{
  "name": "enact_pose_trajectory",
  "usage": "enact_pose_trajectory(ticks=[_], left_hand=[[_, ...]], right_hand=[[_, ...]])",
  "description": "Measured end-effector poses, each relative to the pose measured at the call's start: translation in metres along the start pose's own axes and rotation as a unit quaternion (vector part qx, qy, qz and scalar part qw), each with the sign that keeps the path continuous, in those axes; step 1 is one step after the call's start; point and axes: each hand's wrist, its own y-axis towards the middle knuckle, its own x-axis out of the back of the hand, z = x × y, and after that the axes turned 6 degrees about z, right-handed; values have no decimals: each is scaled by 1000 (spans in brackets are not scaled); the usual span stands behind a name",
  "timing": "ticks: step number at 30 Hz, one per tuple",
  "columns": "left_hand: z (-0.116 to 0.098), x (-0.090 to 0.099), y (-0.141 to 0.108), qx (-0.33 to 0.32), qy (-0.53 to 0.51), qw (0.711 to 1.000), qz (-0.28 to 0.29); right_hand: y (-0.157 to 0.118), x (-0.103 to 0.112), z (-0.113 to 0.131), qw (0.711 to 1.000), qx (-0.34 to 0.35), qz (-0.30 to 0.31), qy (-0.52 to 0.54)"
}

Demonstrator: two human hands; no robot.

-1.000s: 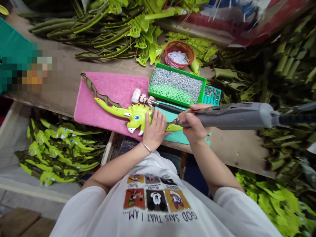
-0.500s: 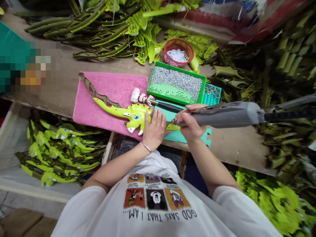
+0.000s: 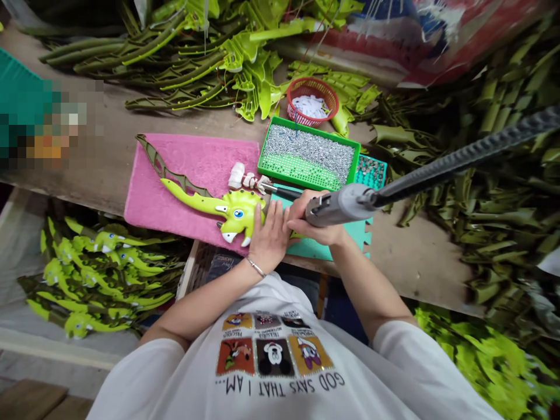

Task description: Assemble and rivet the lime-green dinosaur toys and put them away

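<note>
Fingers outstretched, the left hand (image 3: 268, 240) lies flat on a glossy, lime-green plastic dinosaur-headed toy (image 3: 245, 205) by the plush pink towel's (image 3: 196, 160) near right corner; the right hand (image 3: 324, 234) grasps a smooth grey cylindrical power tool (image 3: 336, 205). Beyond, a perforated green tray (image 3: 280, 163) holds small metal parts (image 3: 315, 149).

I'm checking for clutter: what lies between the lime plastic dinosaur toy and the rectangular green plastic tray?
In the head view, a black-handled tool with a whitish end lies between the toy and tray.

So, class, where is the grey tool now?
In the head view, the grey tool is right of centre, in the right hand above the teal mat, beside the left hand.
</note>
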Motion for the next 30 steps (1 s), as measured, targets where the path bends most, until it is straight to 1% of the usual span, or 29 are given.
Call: enact_pose_trajectory(ticks=[1, 2, 3, 4, 5, 6, 7, 8, 9, 10, 12, 17, 21, 26, 30], left_hand=[[0, 2, 0, 0, 2, 1000, 1], [0, 3, 0, -1, 5, 1000, 1], [0, 6, 0, -2, 7, 1000, 3], [0, 8, 0, -2, 9, 1000, 5], [0, 10, 0, -2, 10, 1000, 7], [0, 12, 0, -2, 10, 1000, 10], [0, 13, 0, 0, 8, 1000, 12], [0, 14, 0, 2, 7, 1000, 12], [0, 14, 0, 3, 5, 1000, 12], [0, 14, 0, 3, 4, 1000, 11], [0, 14, 0, 5, 0, 1000, 8], [0, 12, 0, 6, -12, 1000, 10], [0, 13, -1, 7, -17, 1000, 14], [0, 13, -1, 6, -15, 1000, 11], [-1, 14, 0, 7, -11, 1000, 5]], right_hand=[[1, 3, 2, 1000, 8, 4, 4], [3, 8, 3, 999, 22, -22, 11], [6, 13, 3, 996, 40, -81, 18], [10, 19, 2, 983, 60, -170, 20], [15, 26, 0, 961, 83, -265, 18], [20, 34, -2, 932, 104, -347, 13], [26, 42, -6, 905, 119, -408, 6], [31, 49, -11, 886, 126, -447, -2], [36, 56, -17, 875, 125, -467, -10], [39, 63, -22, 871, 120, -477, -18], [42, 71, -33, 872, 101, -477, -32], [37, 73, -50, 880, 64, -466, -61], [36, 72, -53, 885, 44, -459, -64], [39, 74, -52, 896, 33, -440, -50], [41, 75, -52, 896, 26, -441, -53]])
